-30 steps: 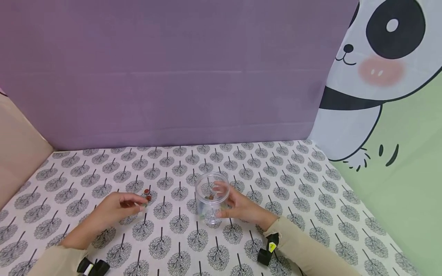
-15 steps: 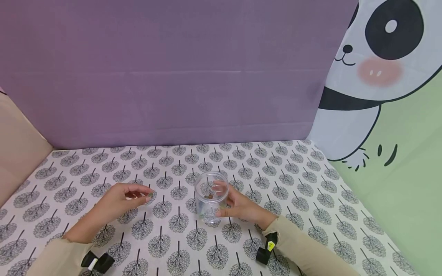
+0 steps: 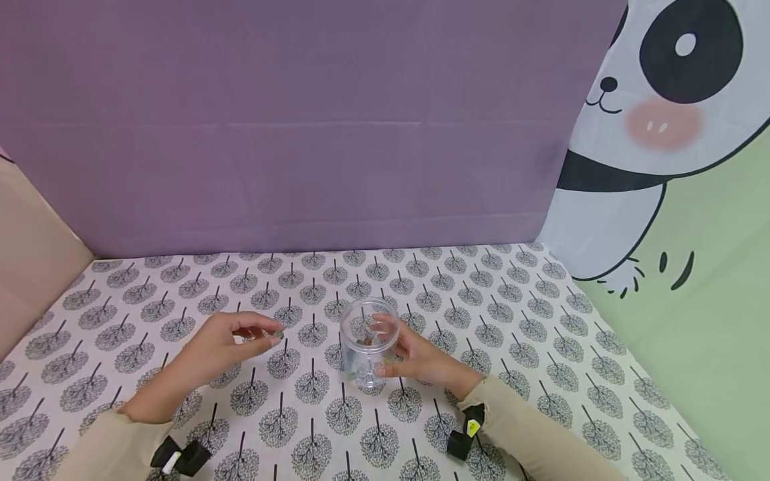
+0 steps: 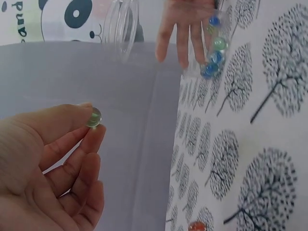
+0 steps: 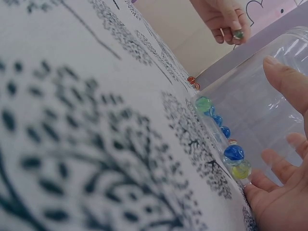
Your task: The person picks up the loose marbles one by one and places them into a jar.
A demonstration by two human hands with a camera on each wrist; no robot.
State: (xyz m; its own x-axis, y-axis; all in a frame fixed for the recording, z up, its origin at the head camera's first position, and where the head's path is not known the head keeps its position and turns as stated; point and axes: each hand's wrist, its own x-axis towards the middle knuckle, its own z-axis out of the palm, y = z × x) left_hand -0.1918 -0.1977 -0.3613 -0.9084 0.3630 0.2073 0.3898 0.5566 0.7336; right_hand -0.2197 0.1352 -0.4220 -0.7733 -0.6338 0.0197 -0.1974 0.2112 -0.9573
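My left hand (image 3: 228,344) pinches a clear green marble (image 4: 95,117) between thumb and fingertips, above the table and left of the jar. A clear plastic jar (image 3: 356,366) stands upright and lidless on the table. My right hand (image 3: 418,357) holds its right side, thumb in front and fingers behind. Inside, blue marbles (image 5: 234,152), a light green marble (image 5: 203,104) and a yellowish one (image 5: 241,169) lie at the bottom. Red marbles (image 5: 191,80) rest on the cloth beyond the jar in the right wrist view; in the head view the left hand hides them.
A white cloth with a tree print (image 3: 313,427) covers the table. Behind it rises a purple backdrop (image 3: 313,133), with a panda-printed green panel (image 3: 710,321) to the right and a beige panel (image 3: 36,260) to the left.
My left hand has lifted from beside the red marbles and moved right towards the jar with the green marble. The right hand and the jar have stayed in place.
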